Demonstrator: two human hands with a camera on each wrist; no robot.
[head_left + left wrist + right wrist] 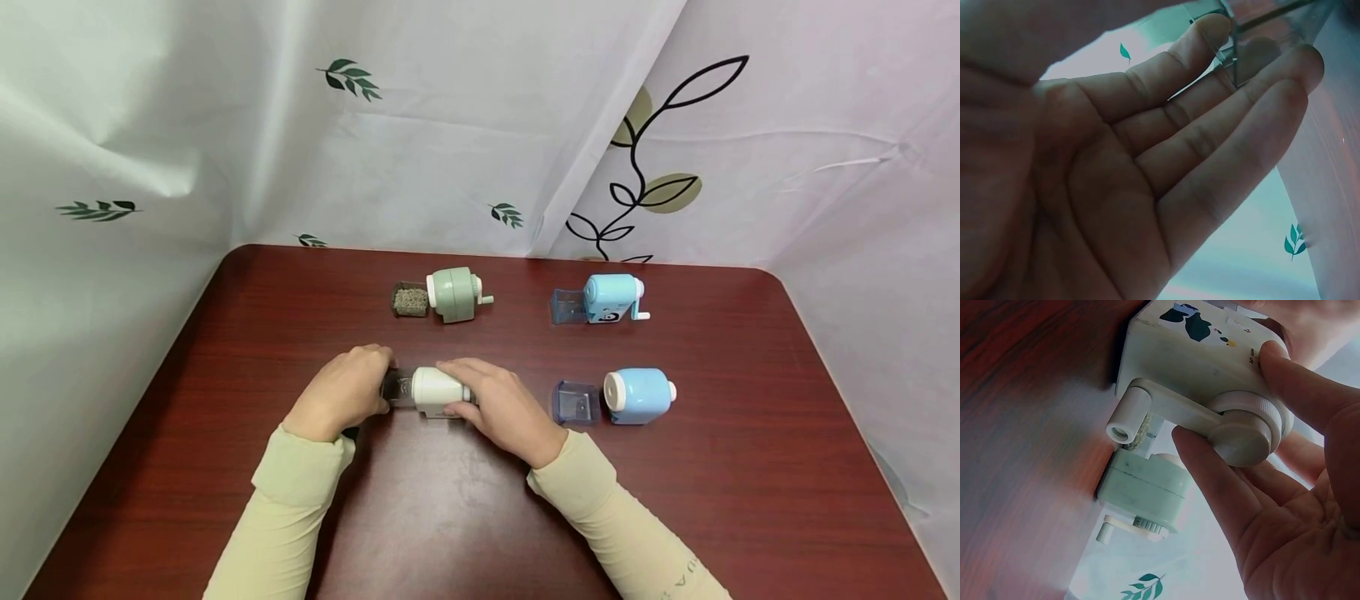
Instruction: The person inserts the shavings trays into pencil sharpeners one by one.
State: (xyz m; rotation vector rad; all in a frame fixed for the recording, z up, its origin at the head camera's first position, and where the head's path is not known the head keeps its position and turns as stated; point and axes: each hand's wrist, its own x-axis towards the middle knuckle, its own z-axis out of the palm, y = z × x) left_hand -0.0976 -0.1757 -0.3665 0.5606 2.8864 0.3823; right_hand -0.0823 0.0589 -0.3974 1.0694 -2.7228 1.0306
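Note:
A white crank pencil sharpener (435,390) stands on the table, with its clear dark drawer (402,388) out on the left side. My left hand (341,396) holds the drawer's outer end; the left wrist view shows fingertips against the clear plastic drawer (1257,47). Over the sharpener's right end, my right hand (510,408) grips the body, thumb on the near side and fingers on the far side. In the right wrist view the white crank handle (1179,406) shows beside the fingers. A few dark bits lie in the drawer.
Behind stands a green sharpener (454,294), its drawer (410,300) full of shavings. A light blue sharpener (611,297) with its drawer (568,307) out is back right. A blue sharpener (645,395) sits right, a drawer (577,403) beside it. Curtains surround the table (750,467).

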